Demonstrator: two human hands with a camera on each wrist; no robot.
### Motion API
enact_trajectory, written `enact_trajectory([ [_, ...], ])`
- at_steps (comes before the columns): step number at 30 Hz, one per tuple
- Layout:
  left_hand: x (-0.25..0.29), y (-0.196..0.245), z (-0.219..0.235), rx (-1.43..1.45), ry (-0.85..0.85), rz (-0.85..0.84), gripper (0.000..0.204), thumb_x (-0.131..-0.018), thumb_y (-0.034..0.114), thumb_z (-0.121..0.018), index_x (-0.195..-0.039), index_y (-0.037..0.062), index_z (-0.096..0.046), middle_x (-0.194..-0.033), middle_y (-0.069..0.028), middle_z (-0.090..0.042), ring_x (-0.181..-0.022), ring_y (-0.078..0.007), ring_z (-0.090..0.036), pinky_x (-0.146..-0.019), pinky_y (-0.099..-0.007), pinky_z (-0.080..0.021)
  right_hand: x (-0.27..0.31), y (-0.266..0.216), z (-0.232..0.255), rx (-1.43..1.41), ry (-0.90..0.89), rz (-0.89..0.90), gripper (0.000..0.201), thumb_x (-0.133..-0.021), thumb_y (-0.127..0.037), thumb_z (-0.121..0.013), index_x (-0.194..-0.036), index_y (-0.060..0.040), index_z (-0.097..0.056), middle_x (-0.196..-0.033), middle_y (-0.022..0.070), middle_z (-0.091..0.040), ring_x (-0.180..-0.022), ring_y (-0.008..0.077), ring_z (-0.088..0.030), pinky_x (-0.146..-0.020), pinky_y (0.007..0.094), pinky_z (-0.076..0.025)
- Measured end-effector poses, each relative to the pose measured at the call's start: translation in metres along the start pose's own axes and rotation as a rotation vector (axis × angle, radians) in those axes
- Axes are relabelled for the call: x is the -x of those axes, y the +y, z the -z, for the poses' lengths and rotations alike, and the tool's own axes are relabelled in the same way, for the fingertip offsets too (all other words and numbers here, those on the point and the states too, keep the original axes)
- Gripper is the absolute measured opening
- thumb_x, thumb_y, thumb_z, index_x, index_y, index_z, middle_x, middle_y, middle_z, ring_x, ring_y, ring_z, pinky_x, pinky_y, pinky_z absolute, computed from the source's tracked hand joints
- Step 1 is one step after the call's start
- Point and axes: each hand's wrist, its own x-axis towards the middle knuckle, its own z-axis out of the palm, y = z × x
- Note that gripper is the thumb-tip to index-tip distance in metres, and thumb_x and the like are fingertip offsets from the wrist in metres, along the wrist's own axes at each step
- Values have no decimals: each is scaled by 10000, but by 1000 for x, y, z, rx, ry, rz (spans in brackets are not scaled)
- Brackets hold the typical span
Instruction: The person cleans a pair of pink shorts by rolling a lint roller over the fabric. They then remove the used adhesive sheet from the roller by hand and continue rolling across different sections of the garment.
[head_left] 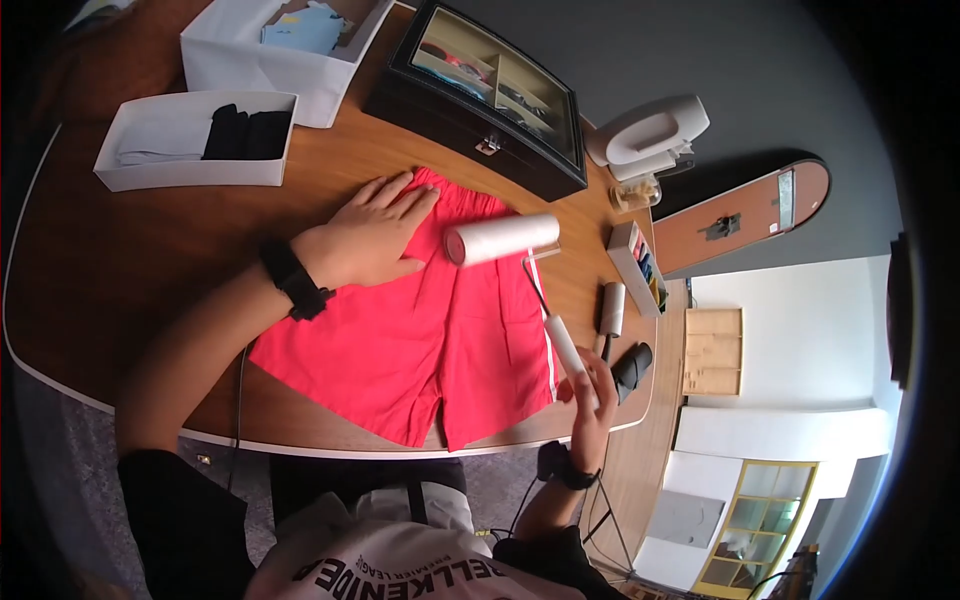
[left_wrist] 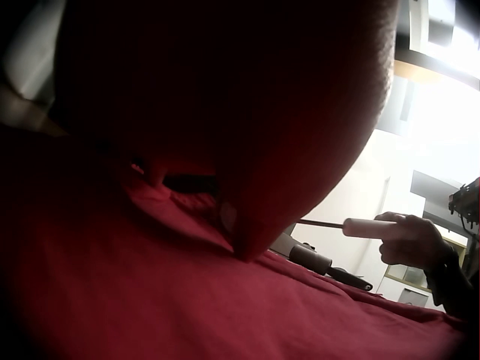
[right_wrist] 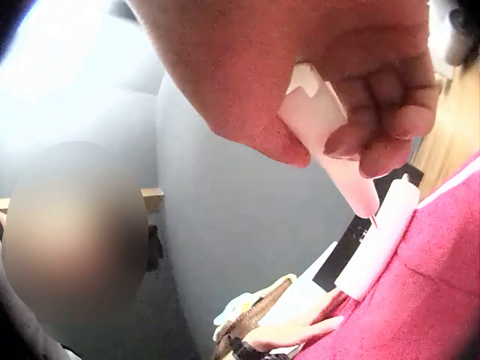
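Red shorts with a white side stripe lie spread on the wooden table. My left hand rests on them near the waistband, palm down with fingers extended. My right hand grips the white handle of a lint roller. The white roll is over the upper part of the shorts; whether it touches the cloth is unclear in the head view. The right wrist view shows fingers and thumb curled round the handle, with the roll beyond it.
At the back stand a black glass-topped case, a white box of folded cloth and a larger white box. To the right are a small box of items, another roller and a dark rolled object.
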Motion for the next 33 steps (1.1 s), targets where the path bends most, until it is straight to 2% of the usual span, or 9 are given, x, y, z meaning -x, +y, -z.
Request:
enact_trajectory([
  [2,0,1,3,-2,9,10,885,-908,401,-649,-1539,-50,-224,-1580,-250,-304,-1505,-371,-216,-1230,-461,-185,-14,0,-20,142,40,26,413,-1035,-261,-547,-1329,30,-548,-752,29,-577,-663,85,-505,-593,237,-380],
  [3,0,2,4,11,13,9,889,-905,401,-654,-1539,-51,-225,-1578,-258,-302,-1502,-375,-224,-1229,-463,-186,-20,3,-23,113,-11,7,408,-1029,-199,-573,-1370,20,-530,-805,13,-591,-681,62,-507,-603,233,-392],
  [7,0,2,2,-3,23,8,891,-899,406,-660,-1535,-52,-236,-1568,-278,-306,-1493,-388,-242,-1223,-470,-193,-28,31,-38,104,-35,-69,367,-999,-134,-610,-1333,7,-555,-897,-6,-606,-759,56,-521,-629,223,-412],
  [11,1,0,-3,-25,61,-19,866,-910,409,-646,-1528,-54,-254,-1561,-295,-307,-1488,-394,-249,-1223,-471,-192,-24,34,-46,19,-43,-96,364,-998,-141,-620,-1322,13,-558,-909,0,-609,-745,56,-530,-616,224,-411],
  [14,1,1,1,-6,27,-9,856,-916,410,-638,-1523,-61,-261,-1552,-297,-319,-1489,-394,-244,-1226,-471,-184,-25,40,-44,-81,-71,-100,363,-1004,-182,-624,-1307,12,-571,-855,-8,-601,-710,49,-528,-593,216,-396],
  [16,1,1,1,-10,28,-13,852,-919,408,-636,-1521,-64,-261,-1550,-289,-327,-1493,-390,-235,-1228,-470,-180,-26,39,-45,-181,-18,-165,353,-1019,-224,-606,-1286,6,-588,-771,-24,-570,-660,41,-506,-567,209,-371],
  [19,2,-1,-1,-5,33,-23,844,-926,403,-630,-1520,-67,-260,-1548,-273,-339,-1500,-382,-219,-1232,-469,-172,-26,37,-50,-155,14,-138,337,-1032,-249,-581,-1255,3,-603,-711,-41,-538,-632,36,-485,-555,210,-355],
  [33,2,0,4,7,23,-31,847,-937,412,-622,-1531,-60,-246,-1562,-257,-327,-1505,-372,-210,-1236,-472,-162,-28,40,-56,-163,55,-103,316,-1036,-251,-575,-1233,-4,-597,-699,-36,-530,-633,41,-482,-561,212,-348],
])
